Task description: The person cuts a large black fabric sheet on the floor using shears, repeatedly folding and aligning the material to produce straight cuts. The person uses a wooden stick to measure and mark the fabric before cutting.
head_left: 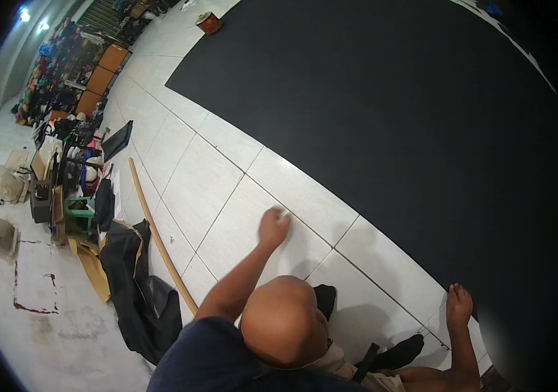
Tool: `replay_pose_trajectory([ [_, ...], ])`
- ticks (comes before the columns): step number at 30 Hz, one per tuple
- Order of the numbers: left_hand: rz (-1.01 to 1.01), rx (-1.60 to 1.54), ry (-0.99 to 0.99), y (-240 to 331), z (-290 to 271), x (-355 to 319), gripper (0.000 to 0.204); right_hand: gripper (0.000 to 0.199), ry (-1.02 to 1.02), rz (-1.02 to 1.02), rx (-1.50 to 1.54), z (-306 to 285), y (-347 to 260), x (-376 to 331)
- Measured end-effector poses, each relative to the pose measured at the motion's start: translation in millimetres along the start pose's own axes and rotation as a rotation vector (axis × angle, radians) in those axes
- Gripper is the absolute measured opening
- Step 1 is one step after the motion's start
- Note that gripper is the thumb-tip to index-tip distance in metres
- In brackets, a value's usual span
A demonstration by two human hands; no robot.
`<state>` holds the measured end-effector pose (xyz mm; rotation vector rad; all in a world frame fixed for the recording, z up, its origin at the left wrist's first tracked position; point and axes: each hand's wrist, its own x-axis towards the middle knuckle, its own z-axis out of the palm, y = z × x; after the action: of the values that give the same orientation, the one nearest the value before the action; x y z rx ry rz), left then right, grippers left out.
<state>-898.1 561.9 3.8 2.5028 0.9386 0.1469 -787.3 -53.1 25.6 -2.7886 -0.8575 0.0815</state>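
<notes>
At lower right, right hand (460, 306) by black sheet (383, 111). Centre, left hand (273, 227) over tiles (203, 171). Whether either hand's fingers grasp cannot be told.

The left grip (275, 227) is blurred, and the view's top edge cuts off the black sheet (370, 117).

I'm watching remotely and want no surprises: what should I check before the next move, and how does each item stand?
1. Right hand at the black sheet's near edge: ok.
2. Left hand clear of the sheet: ok, over the white tiles.
3. Left hand empty: cannot tell, fingers blurred.
4. Whole sheet in view: not ok, cut off at the picture's top.
5. Wooden pole clear of the sheet: ok.
6. Red container off the sheet: cannot tell, it stands at the edge.
</notes>
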Motion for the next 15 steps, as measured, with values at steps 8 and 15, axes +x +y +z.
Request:
replay_pose_trajectory([
  [8, -1.364, 0.063, -0.288, -223.2, -103.1, -281.8, 0.077, 0.027, 0.042, -0.107, -0.077, -3.4, 18.4, -11.2],
  [15, -1.358, -0.085, -0.118, -224.5, -90.3, -324.1, 0.067, 0.032, -0.113, -0.084, -0.045, -37.3, 13.8, 8.2],
])
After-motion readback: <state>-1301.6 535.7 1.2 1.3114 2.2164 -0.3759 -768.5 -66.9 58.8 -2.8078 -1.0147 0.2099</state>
